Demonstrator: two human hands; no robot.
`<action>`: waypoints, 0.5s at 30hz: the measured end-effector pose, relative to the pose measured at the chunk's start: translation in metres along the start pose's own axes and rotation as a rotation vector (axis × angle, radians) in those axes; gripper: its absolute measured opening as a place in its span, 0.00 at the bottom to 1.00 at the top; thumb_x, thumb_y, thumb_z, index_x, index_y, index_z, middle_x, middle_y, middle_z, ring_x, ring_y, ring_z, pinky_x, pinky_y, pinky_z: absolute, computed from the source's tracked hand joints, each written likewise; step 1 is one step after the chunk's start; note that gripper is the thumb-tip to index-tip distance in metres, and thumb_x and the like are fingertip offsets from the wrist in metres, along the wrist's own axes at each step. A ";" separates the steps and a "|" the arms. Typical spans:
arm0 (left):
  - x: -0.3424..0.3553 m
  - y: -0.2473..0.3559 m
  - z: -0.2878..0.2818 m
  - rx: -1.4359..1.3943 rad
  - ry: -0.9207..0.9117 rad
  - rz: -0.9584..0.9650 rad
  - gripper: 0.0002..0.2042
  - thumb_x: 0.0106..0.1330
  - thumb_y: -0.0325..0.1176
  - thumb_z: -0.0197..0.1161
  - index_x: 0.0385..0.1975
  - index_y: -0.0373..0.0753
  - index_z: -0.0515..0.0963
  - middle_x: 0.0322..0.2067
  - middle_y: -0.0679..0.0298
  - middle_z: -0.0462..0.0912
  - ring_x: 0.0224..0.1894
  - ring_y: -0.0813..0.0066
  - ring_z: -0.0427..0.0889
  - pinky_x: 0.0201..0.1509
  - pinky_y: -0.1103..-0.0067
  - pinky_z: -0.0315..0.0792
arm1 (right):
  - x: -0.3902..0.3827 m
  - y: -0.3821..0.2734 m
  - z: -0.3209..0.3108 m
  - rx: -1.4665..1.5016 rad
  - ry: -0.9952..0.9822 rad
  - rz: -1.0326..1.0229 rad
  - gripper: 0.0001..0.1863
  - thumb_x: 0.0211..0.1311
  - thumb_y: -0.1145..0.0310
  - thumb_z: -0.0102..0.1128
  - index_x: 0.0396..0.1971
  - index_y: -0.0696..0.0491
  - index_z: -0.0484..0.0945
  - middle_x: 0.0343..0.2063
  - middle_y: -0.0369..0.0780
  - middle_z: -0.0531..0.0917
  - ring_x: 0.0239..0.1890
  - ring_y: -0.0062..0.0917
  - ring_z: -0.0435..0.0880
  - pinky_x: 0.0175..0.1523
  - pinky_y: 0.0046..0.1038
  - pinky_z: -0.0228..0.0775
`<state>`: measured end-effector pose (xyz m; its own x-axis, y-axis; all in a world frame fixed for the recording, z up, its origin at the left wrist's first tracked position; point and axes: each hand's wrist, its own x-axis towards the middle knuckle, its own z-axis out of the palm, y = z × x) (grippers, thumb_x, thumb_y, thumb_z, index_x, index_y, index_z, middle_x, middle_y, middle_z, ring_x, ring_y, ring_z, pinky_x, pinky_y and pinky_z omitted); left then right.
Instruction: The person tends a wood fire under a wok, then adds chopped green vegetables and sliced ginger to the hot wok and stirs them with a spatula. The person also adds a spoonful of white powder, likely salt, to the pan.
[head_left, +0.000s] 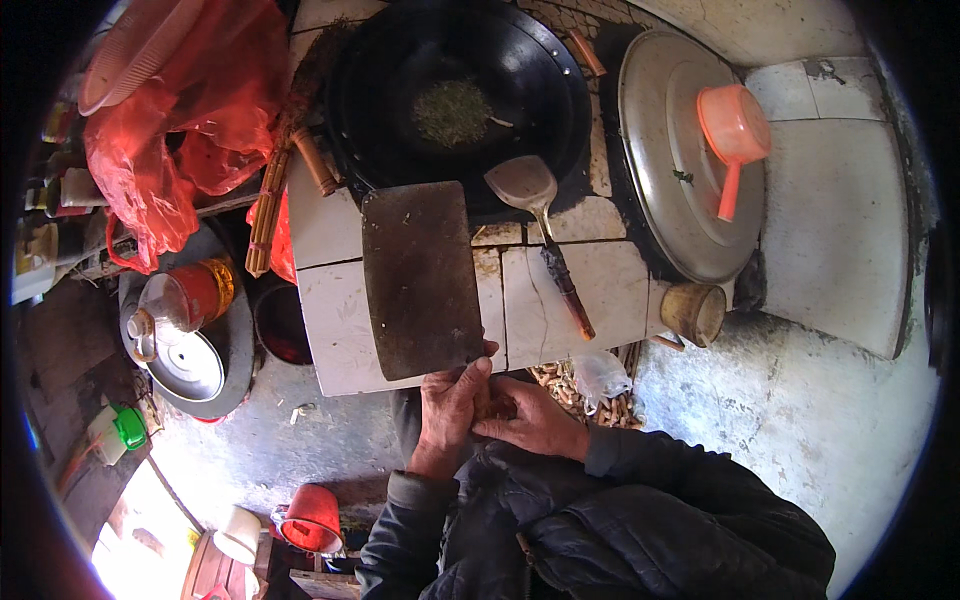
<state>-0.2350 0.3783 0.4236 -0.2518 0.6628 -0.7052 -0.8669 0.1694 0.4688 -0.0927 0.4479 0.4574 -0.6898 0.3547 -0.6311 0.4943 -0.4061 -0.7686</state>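
A dark, broad-bladed cleaver (420,280) stands out over the front edge of the white-tiled stove top, its blade pointing away from me. At its near end my left hand (443,412) is closed, with the thumb laid along the top. Pressed against it, my right hand (540,420) has its fingers curled round the same end. The handle is mostly hidden by my fingers. Beyond the blade sits a black wok (370,100) with a small heap of chopped green herbs (452,113) in it. A metal spatula (524,184) rests by the wok's near rim, handle toward me.
To the right, a large metal lid (660,150) carries an orange plastic ladle (734,122). A wooden cup-like container (692,314) stands at the stove's corner. Red plastic bags (150,180), chopsticks (268,215) and an oil bottle (200,294) are leftward. A red bucket (312,520) stands below.
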 end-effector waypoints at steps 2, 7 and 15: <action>0.001 0.002 -0.003 0.074 -0.064 -0.064 0.12 0.76 0.31 0.69 0.53 0.33 0.85 0.26 0.73 0.79 0.21 0.89 0.67 0.23 0.84 0.58 | 0.006 0.004 0.001 0.160 -0.014 0.066 0.22 0.69 0.67 0.76 0.55 0.61 0.78 0.49 0.39 0.84 0.49 0.22 0.84 0.58 0.30 0.80; -0.009 -0.003 -0.013 0.061 -0.014 -0.092 0.13 0.76 0.35 0.69 0.51 0.32 0.86 0.22 0.76 0.75 0.20 0.89 0.64 0.23 0.84 0.56 | 0.010 0.011 0.005 0.301 -0.071 0.096 0.25 0.67 0.72 0.76 0.58 0.62 0.74 0.49 0.38 0.84 0.54 0.21 0.83 0.61 0.29 0.79; -0.024 -0.018 -0.039 0.084 0.065 -0.002 0.14 0.77 0.37 0.69 0.50 0.31 0.86 0.22 0.75 0.75 0.22 0.88 0.66 0.26 0.84 0.59 | 0.018 0.025 0.014 0.273 -0.189 0.157 0.25 0.68 0.74 0.74 0.60 0.59 0.74 0.48 0.36 0.84 0.53 0.21 0.83 0.61 0.28 0.77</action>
<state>-0.2300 0.3306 0.4117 -0.2797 0.6140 -0.7381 -0.8291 0.2332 0.5081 -0.1004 0.4329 0.4283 -0.7150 0.1192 -0.6889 0.4598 -0.6622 -0.5917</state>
